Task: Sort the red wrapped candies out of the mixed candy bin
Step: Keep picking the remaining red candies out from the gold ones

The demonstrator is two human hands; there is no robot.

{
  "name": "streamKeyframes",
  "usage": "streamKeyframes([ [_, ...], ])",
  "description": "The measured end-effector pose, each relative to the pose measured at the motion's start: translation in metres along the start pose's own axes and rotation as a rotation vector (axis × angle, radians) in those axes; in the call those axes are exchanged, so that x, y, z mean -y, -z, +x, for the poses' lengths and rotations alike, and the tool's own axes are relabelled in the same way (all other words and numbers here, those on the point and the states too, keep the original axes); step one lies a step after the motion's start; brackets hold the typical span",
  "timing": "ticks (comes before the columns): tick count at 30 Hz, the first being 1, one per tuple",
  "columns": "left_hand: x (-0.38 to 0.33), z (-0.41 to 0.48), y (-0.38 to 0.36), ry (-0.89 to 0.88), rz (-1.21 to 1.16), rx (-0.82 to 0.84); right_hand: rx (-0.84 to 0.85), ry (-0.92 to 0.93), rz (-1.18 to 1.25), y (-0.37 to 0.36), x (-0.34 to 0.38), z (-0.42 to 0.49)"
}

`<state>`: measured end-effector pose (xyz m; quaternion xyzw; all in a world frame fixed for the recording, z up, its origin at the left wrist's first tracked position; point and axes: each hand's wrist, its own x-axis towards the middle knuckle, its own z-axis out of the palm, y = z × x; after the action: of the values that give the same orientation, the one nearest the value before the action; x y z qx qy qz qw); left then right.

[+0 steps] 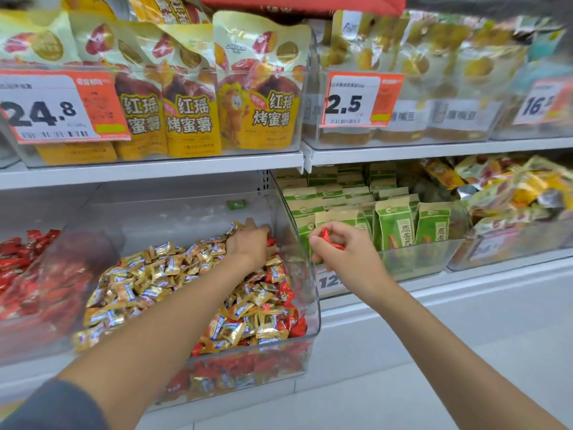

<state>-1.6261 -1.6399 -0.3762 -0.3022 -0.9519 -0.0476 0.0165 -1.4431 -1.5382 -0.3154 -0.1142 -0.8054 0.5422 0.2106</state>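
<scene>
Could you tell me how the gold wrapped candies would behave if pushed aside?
The gold wrapped candies lie loose in a heap, so they probably slide and tumble aside. Their glossy wrappers look slippery. Each is small, so likely light.

Was a shop, snack aisle. White shelves (155,170) carried stocked goods: snack bags (260,88) up top, green packs (393,225) at right, loose sweets (161,274) in a clear candy bin (186,212) below. Orange price tags (62,107) hung off the bin fronts, reading 24.8 and 2.5.
</scene>
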Motion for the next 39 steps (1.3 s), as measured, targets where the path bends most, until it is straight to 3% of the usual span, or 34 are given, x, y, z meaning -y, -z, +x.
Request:
streamKeyframes([
  [4,0.001,-0.003,-0.003,-0.047,0.034,-0.083,0.005,-0.004,0.026,0.001,0.001,0.000],
  [8,0.006,-0.002,0.005,-0.067,0.051,-0.026,0.008,-0.006,0.044,0.002,0.004,-0.003],
  [13,0.029,-0.001,0.013,0.022,-0.346,0.108,-0.001,0.007,0.056,0.004,0.011,-0.005],
  [20,0.084,-0.039,0.039,0.110,-0.683,0.166,0.015,0.027,0.066,0.004,0.022,-0.003],
  [29,0.113,-0.108,0.062,0.222,-1.112,-0.011,0.086,0.134,-0.137,-0.047,0.069,0.014],
  [39,0.138,-0.114,0.054,0.318,-1.240,-0.072,0.378,-0.088,-0.761,-0.149,0.001,0.072],
])
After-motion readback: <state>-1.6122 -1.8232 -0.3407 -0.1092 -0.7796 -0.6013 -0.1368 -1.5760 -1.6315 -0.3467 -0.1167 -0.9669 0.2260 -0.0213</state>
